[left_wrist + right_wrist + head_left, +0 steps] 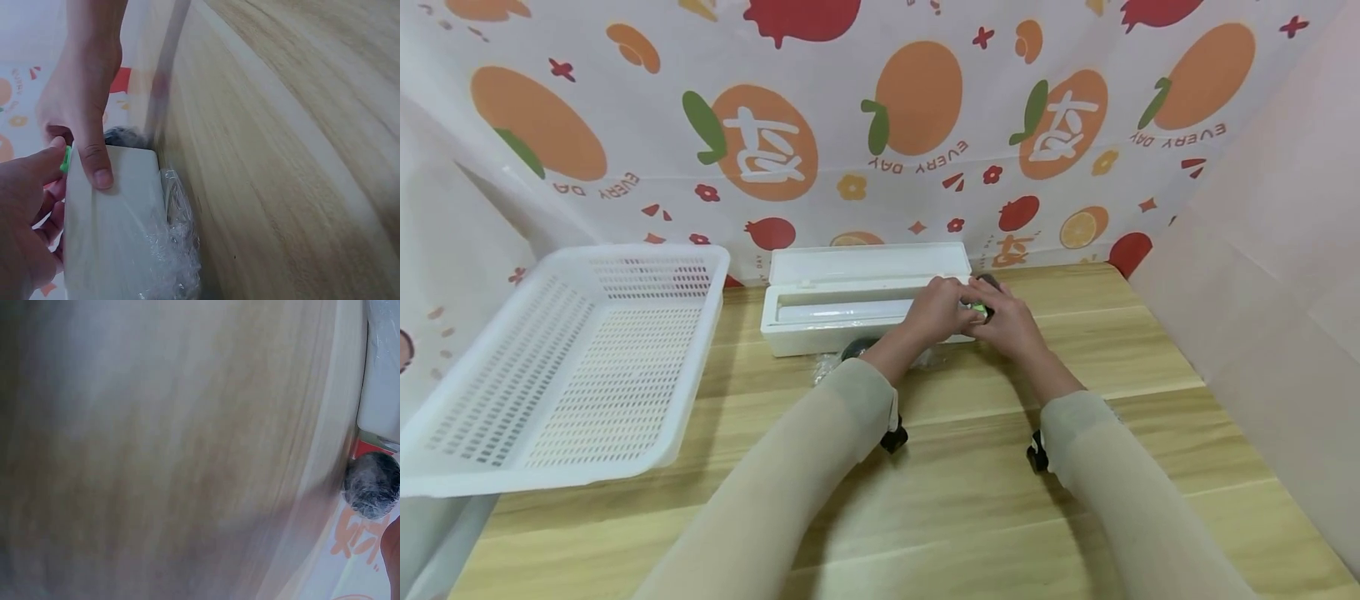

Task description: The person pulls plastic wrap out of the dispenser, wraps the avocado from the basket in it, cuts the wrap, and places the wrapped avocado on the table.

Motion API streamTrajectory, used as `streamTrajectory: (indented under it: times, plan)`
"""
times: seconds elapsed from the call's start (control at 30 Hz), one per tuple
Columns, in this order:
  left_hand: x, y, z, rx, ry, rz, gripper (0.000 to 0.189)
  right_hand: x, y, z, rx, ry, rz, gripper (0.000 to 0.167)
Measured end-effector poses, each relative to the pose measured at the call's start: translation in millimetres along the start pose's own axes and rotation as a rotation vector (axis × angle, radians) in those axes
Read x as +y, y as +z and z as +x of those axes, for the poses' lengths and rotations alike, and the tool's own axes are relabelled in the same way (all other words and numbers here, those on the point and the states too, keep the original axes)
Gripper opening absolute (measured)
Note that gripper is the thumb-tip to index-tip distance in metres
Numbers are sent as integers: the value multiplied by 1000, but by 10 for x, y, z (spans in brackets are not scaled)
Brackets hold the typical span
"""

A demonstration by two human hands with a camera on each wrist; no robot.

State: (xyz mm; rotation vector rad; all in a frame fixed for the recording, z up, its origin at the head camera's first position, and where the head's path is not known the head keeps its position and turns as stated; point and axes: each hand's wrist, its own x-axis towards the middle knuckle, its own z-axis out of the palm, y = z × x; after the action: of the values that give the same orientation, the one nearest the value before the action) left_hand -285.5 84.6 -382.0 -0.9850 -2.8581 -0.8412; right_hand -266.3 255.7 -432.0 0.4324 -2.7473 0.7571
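Observation:
A long white cling film dispenser box [808, 340] stands by the back wall, its lid [868, 265] raised. Inside lies a white film roll [842, 312]. At the box's right end both hands meet. My right hand [1011, 325] grips that end, its thumb [99, 165] flat on the front face. Thumb and curled fingers of my left hand [936, 310] pinch a small green slider [66, 160] at the box's edge. Crumpled clear film [181, 240] hangs along the front. Beyond the right end sits a dark round thing wrapped in film [372, 484].
A white perforated plastic basket [696, 350] stands on the left of the wooden table [955, 508]. Another dark round thing [857, 346] shows before the box, partly behind my left forearm. A fruit-printed sheet [850, 125] hangs right behind the box.

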Motion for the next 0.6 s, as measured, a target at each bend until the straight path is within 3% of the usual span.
streamTrajectory:
  times: [0.2,0.43,0.6]
  plan:
    - [-58,24,34,-3,-4,-42,25,6,6,-11,19,-33,-18,76]
    - [-70,26,43,-18,33,-72,21,10,7,-18,35,-46,-27,76]
    - [-94,9,36,-31,17,-58,18,5,15,-18,26,-43,-36,75]
